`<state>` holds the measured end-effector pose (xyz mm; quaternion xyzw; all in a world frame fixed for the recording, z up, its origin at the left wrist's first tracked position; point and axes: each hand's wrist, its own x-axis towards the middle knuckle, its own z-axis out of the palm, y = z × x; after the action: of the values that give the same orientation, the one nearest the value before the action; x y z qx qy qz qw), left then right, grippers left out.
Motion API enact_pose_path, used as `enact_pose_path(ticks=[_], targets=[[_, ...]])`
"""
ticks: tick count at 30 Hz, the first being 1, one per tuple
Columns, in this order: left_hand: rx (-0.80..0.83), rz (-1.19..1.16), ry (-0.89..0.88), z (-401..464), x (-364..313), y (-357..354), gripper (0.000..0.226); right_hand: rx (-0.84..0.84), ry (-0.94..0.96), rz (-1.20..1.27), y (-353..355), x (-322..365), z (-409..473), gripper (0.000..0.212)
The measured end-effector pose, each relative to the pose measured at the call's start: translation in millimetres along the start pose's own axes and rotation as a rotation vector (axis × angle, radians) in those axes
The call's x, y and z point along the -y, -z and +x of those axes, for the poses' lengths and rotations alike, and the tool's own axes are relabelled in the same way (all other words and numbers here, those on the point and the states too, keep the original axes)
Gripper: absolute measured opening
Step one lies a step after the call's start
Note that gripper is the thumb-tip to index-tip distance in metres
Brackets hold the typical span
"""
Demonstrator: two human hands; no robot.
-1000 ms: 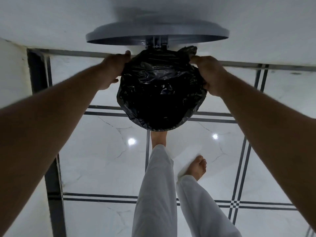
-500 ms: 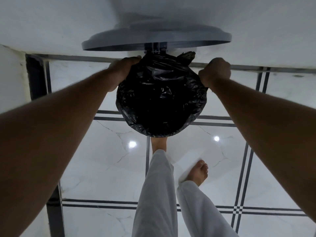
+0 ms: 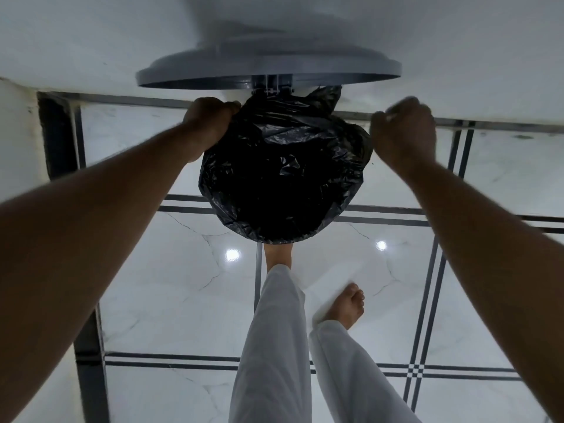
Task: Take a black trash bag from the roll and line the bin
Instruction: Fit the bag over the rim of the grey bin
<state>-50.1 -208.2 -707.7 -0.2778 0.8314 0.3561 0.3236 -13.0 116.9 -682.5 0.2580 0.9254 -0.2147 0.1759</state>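
A black trash bag (image 3: 283,178) is spread over the mouth of the bin, and its edge is folded outward, which hides the rim. The bin's grey lid (image 3: 268,67) stands open behind it, by the wall. My left hand (image 3: 210,120) grips the bag's edge at the far left of the rim. My right hand (image 3: 403,132) is blurred, with its fingers curled against the bag's right edge, where the plastic bulges toward it. A loose flap of the bag (image 3: 323,99) sticks up near the lid's hinge. The roll is not in view.
White marble floor tiles with dark stripes (image 3: 381,213) lie all around. The white wall (image 3: 91,41) is just behind the bin, and a dark frame (image 3: 58,135) stands at the left. My legs in white trousers (image 3: 274,346) are below, with one bare foot (image 3: 277,254) at the bin's front.
Both hands have worked along the bag's edge: the left slid down the left side and the right shifted outward to the right. The far-side flap now stands higher.
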Motion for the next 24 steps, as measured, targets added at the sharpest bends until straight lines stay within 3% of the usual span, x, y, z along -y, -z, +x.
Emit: enact_pose_path(ticks=[3,5,11,15,19,21,24], targets=[[-0.062,0.101,-0.019,-0.2,-2.4,-3.5,0.048,-0.031,0.407,0.127,-22.3,28.8,-28.4,0.047],[-0.081,0.124,-0.033,-3.1,-4.9,-4.5,0.045,0.066,0.447,0.137,-32.8,42.1,-31.5,0.052],[0.022,-0.007,0.006,-5.8,-7.1,-6.4,0.048,0.358,0.128,0.123,-47.7,57.4,-5.7,0.060],[0.005,-0.039,0.049,-3.1,-4.9,-2.1,0.038,0.357,-0.058,0.210,-48.4,63.3,4.5,0.047],[-0.154,0.121,-0.013,-5.2,-4.1,-5.3,0.045,0.120,0.014,0.262,-49.4,57.7,-6.4,0.025],[-0.127,0.123,-0.025,-4.2,-3.0,-7.8,0.046,0.144,0.060,0.291,-54.1,55.3,-11.9,0.023],[0.006,0.065,-0.043,1.3,-4.9,-12.8,0.045,0.260,0.022,0.273,-62.0,56.3,-11.2,0.044]])
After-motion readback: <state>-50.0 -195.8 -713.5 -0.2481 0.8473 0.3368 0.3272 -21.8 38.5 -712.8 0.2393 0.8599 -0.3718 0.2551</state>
